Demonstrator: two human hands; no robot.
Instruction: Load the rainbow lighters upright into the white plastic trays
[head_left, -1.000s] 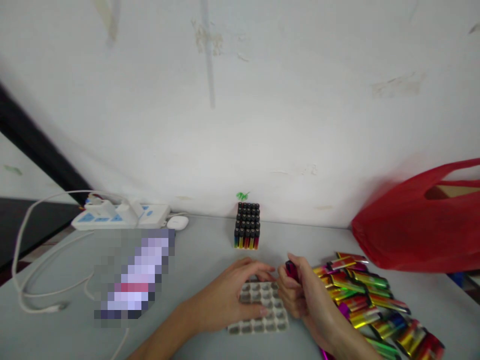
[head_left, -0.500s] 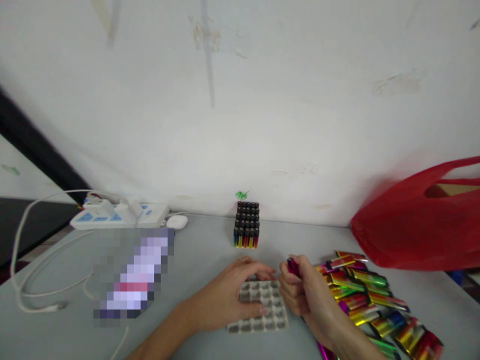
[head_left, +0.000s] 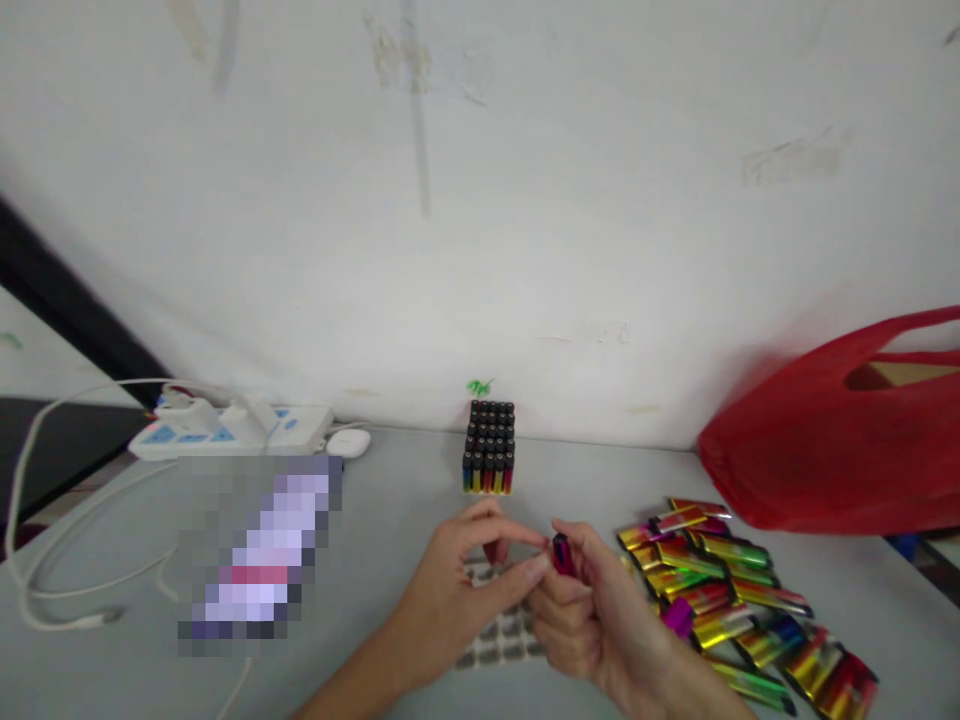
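Observation:
My right hand (head_left: 581, 610) is closed around a magenta battery (head_left: 561, 553), its dark end up above the curled fingers. My left hand (head_left: 465, 580) meets it, thumb and index fingertips brought together against the right fingers by the battery; whatever they pinch is too small to make out. Under both hands lies a pale moulded tray (head_left: 491, 652) with rows of square pockets, partly covered. Beyond the hands, a tight block of black-topped batteries (head_left: 489, 450) stands upright near the wall. Right of my right hand, a loose pile of shiny multicoloured batteries (head_left: 724, 625) lies on the table.
A red bag (head_left: 817, 460) sits at the right against the wall. On the left are a white power strip (head_left: 300, 430) with plugs, a white earbud case (head_left: 349, 443), a blurred-out phone (head_left: 262, 550) and looping white cables (head_left: 22, 540). The table (head_left: 405, 480) is grey.
My right hand has moved left with the magenta battery, over the tray. My left hand has lifted off the tray and its fingertips have closed in beside the right fingers.

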